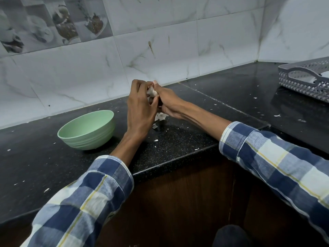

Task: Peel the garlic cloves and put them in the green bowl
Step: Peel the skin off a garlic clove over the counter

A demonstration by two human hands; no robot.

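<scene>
Head view: both hands, left hand [140,106] and right hand [167,102], pinch the garlic [151,91] above the counter [187,139]; green bowl [87,130] sits down-left, nearer the left hand.

A black speckled stone counter [178,139] runs from the left across to the far right corner, where it turns and comes nearer along the right side. Small white flakes [276,115] lie scattered over it. Behind it the wall [160,41] is clad in large white tiles with grey marble veins; at the far left sits a band of tiles printed with food pictures [53,22]. Below the counter's near edge stands a dark brown wooden cabinet [178,202]. The light is soft and even.
</scene>
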